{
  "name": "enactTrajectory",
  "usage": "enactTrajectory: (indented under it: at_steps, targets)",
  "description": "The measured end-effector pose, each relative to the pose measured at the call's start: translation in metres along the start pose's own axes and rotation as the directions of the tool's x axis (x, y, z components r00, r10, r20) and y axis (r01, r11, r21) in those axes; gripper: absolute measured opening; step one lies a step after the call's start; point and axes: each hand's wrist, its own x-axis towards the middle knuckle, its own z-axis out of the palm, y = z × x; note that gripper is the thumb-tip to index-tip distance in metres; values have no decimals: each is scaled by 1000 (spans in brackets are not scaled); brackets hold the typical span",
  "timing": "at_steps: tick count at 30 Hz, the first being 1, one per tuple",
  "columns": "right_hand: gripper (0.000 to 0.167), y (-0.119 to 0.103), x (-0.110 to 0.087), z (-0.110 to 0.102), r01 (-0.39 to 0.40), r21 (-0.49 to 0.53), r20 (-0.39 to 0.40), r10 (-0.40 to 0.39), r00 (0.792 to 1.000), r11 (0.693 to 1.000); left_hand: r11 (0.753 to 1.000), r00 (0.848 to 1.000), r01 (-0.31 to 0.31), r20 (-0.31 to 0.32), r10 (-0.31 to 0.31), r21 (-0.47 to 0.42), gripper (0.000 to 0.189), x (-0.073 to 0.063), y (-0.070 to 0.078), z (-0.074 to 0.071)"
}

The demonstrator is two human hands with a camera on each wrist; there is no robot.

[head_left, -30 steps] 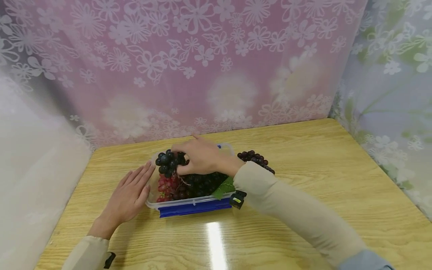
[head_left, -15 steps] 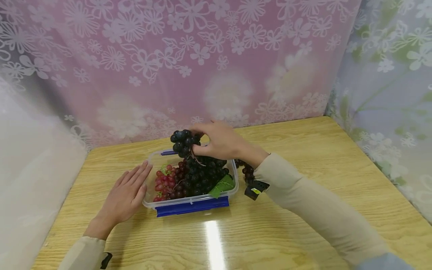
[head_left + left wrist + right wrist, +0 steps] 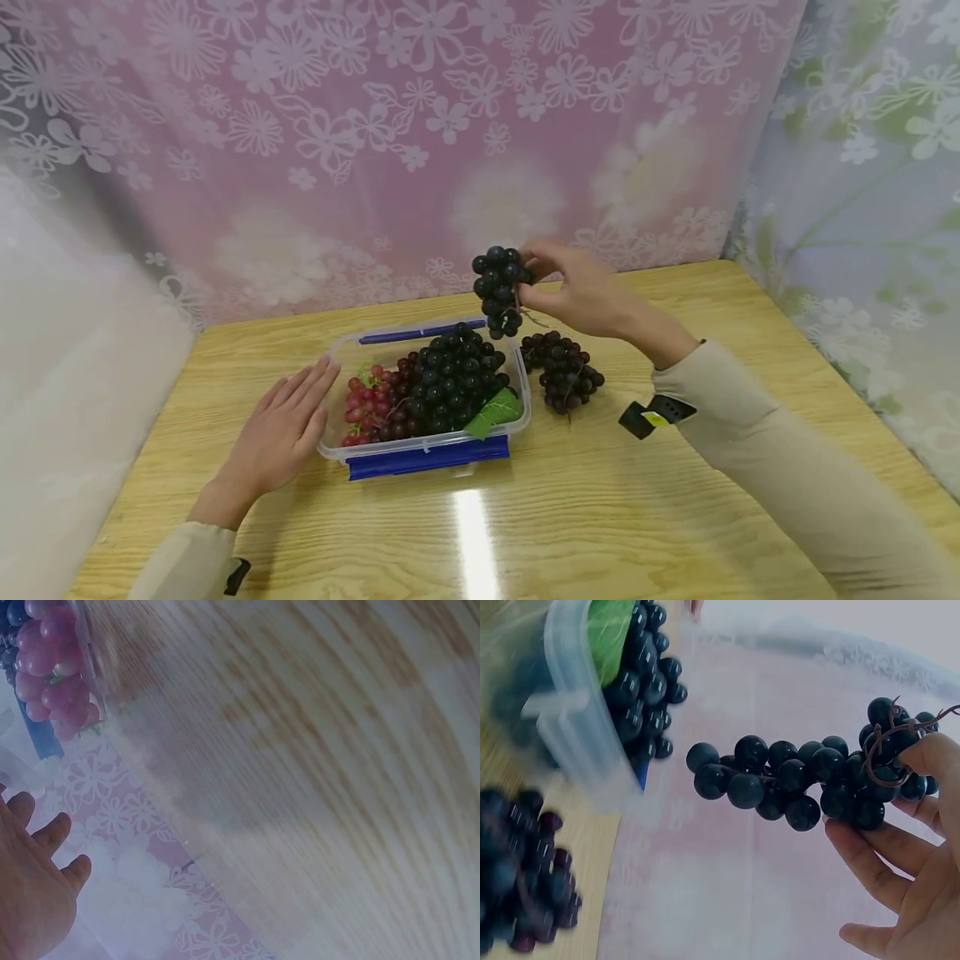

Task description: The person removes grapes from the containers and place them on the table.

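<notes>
My right hand (image 3: 581, 287) grips a bunch of black grapes (image 3: 498, 287) by its stem end, held up above the right rear corner of the plastic box. In the right wrist view the bunch (image 3: 787, 776) hangs from thumb and fingers, a curly brown tendril (image 3: 889, 761) at its top. My left hand (image 3: 277, 425) lies with straight fingers, the tips at the left rim of the clear plastic box (image 3: 375, 451). Inside the box are red grapes (image 3: 365, 404), a heap of black grapes (image 3: 453, 375) and a green leaf (image 3: 497, 412).
Right beside the box, dark purple grapes (image 3: 566, 371) lie on the wooden table (image 3: 615, 508). Blue latch flaps (image 3: 431, 459) hang open on the box's near side. Behind the table hangs a pink flowered curtain (image 3: 405, 192).
My right hand has lifted the black grape bunch out from over the box's left part and carried it up and to the right. The left hand stays at the rim.
</notes>
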Motion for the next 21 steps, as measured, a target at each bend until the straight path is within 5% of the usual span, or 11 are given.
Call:
enactTrajectory:
  at_steps: [5,11,21]
  targets:
    - [45,21,-21,-21,-99,-8,-38,98,994,995,1000,1000,4,-6,-4,-2,54,0,0,1]
    - [34,43,-49,-41,-184,-16,-78,182,980,983,1000,1000,3,-7,-3,7,53,0,-1,1]
    - [38,74,-90,-51,-316,-53,33,318,947,947,1000,1000,6,-8,-6,1,56,0,0,1]
